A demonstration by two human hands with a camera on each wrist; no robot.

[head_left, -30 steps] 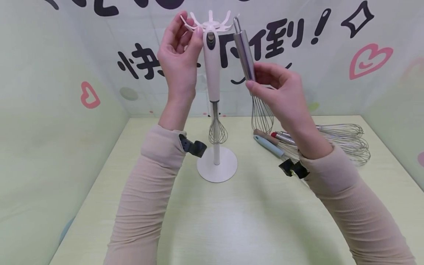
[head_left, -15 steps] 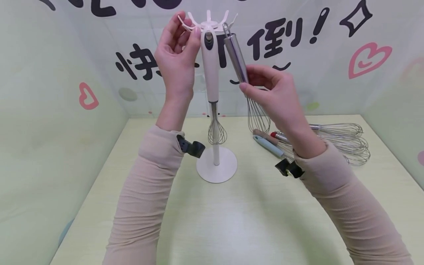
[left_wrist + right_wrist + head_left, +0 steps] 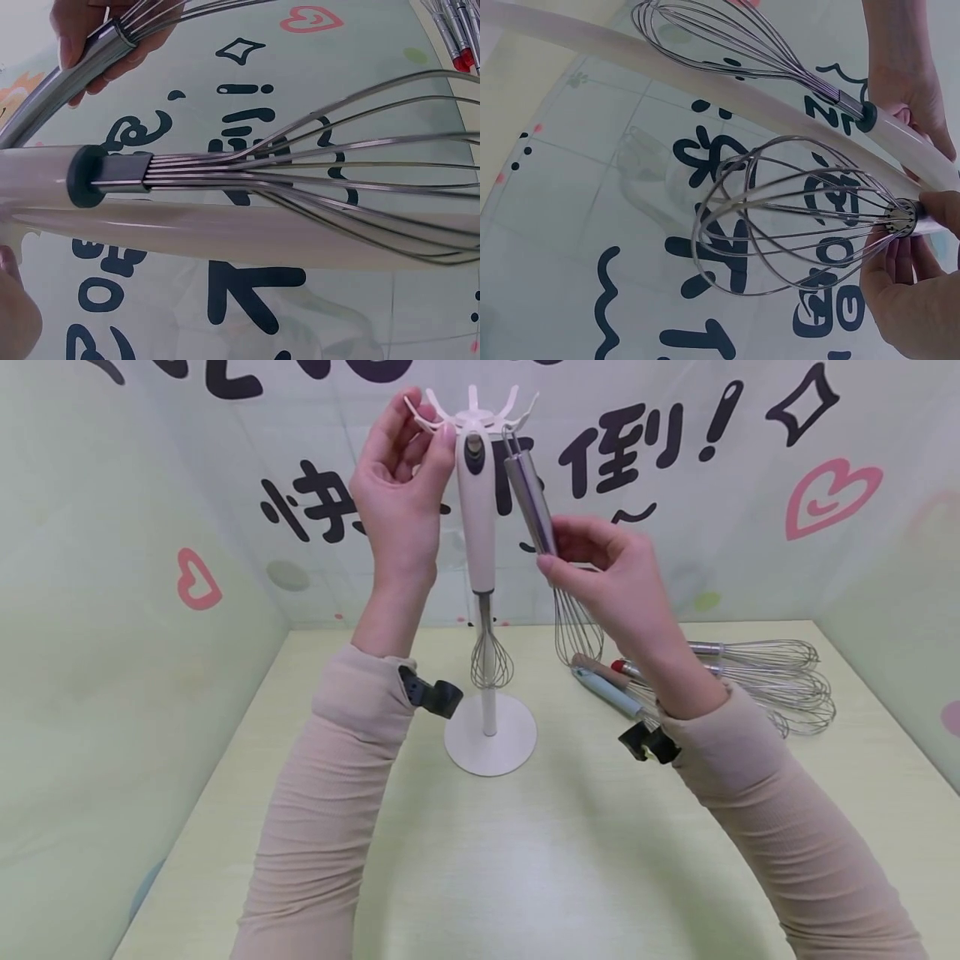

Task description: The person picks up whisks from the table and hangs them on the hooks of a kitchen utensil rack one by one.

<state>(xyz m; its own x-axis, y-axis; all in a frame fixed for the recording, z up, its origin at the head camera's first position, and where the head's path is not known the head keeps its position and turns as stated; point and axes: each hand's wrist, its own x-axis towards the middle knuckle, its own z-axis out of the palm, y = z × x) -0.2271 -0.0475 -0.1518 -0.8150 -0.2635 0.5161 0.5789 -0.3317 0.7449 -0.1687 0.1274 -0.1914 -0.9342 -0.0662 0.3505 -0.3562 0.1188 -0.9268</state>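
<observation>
A white utensil stand rises on a round base, with a ring of upturned hooks at its top. My left hand pinches one of the left hooks between thumb and fingers. A white-handled whisk hangs from the front of the ring, wires down; its wires fill much of the left wrist view. With my right hand I hold a steel whisk low on its handle, near the wire collar. It leans left, and its hanging loop overlaps a front right hook in the head view.
Several more whisks lie at the back right of the table, among them one with a light blue handle and one with a red tip. Behind the stand hangs a printed backdrop.
My right hand has carried the steel whisk left and slightly down, bringing its loop from beside the ring to a front right hook. The left hand keeps its hold on the stand.
</observation>
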